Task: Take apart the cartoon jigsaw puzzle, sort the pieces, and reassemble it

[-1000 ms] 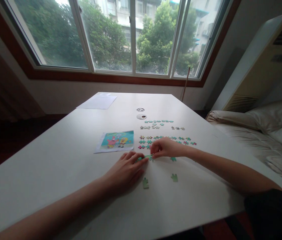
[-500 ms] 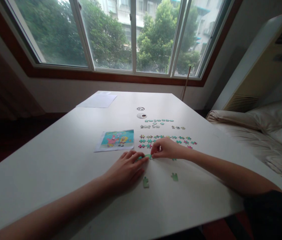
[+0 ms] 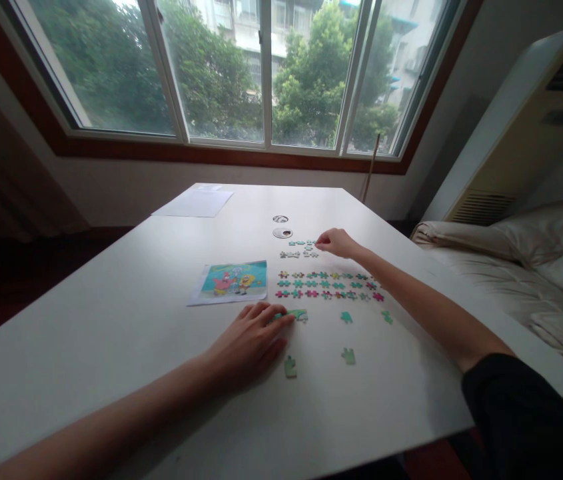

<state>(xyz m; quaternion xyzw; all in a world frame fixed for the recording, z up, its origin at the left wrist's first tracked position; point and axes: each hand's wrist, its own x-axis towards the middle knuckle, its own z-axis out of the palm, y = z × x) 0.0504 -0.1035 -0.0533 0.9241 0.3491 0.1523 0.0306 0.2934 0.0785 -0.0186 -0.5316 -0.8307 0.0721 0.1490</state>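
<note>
Here, the left hand (image 3: 258, 333) is resting flat on joined jigsaw pieces (image 3: 299, 315) toward the near edge of the table (image 3: 241, 430), best steadied lightly; the right hand (image 3: 336, 243), contents unclear, is pinching narrowly by farther loose pieces (image 3: 292, 243).

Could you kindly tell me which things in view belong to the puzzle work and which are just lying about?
Puzzle work:
left hand, over the green puzzle section
right hand, at the far pieces
loose puzzle pieces
printed picture, probably for reference

Apparently just lying about:
white paper
two round items, purpose unclear
leaning stick
</note>
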